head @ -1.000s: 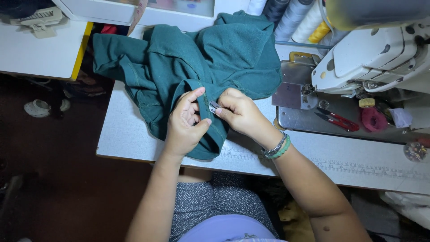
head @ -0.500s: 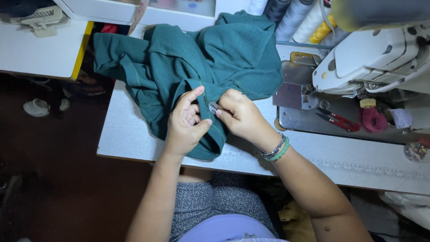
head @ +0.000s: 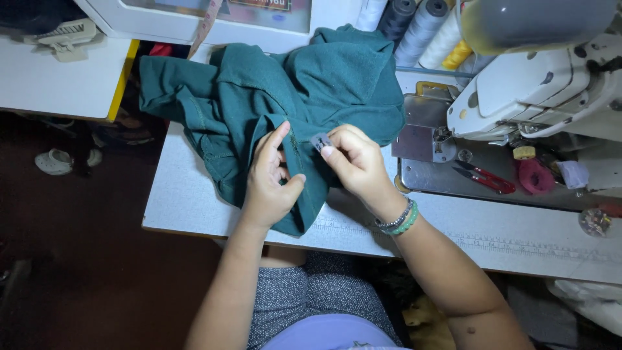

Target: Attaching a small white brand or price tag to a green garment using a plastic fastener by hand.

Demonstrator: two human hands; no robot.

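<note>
The sewing machine [head: 544,84] is cut off by the right and top edges. The right hand [head: 356,162] covers part of a small grey tag [head: 321,141], whose marking is too small to tell. The thread cones [head: 414,26] are cut at the top.

The right hand [head: 355,162] has lifted its small grey tag [head: 321,142] (barely) off the green fabric [head: 337,84].
</note>
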